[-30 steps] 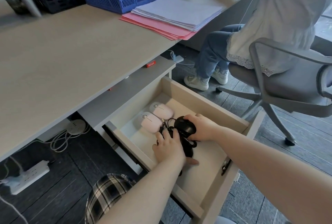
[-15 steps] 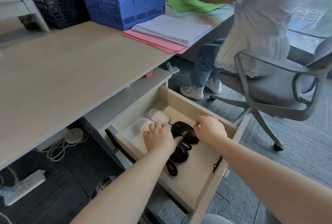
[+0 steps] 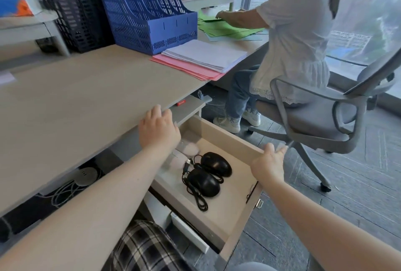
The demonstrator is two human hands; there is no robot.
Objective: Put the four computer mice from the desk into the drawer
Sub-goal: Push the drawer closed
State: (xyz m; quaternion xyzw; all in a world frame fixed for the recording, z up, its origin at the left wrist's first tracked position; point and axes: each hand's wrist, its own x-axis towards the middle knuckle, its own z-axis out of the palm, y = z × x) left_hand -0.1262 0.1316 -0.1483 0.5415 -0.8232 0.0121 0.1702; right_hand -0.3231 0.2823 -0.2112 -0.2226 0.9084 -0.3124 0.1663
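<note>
The wooden drawer (image 3: 225, 135) stands pulled out under the desk (image 3: 76, 101). Two black wired mice (image 3: 208, 173) lie side by side in its middle, cables coiled around them. Two pale pink mice (image 3: 186, 153) lie further in, partly hidden by my left arm. My left hand (image 3: 158, 129) rests at the desk's front edge, fingers spread, holding nothing. My right hand (image 3: 269, 162) lies on the drawer's right front corner, its fingers over the rim.
A blue file rack (image 3: 147, 7) and a black one (image 3: 71, 10) stand at the desk's back. A stack of white and pink paper (image 3: 201, 60) lies at the right. A person sits on a grey office chair (image 3: 321, 114) close to the drawer's right.
Both hands have left the black mice and come out of the drawer. The left rose to the desk edge, the right went to the drawer's front corner. The view tilted up.
</note>
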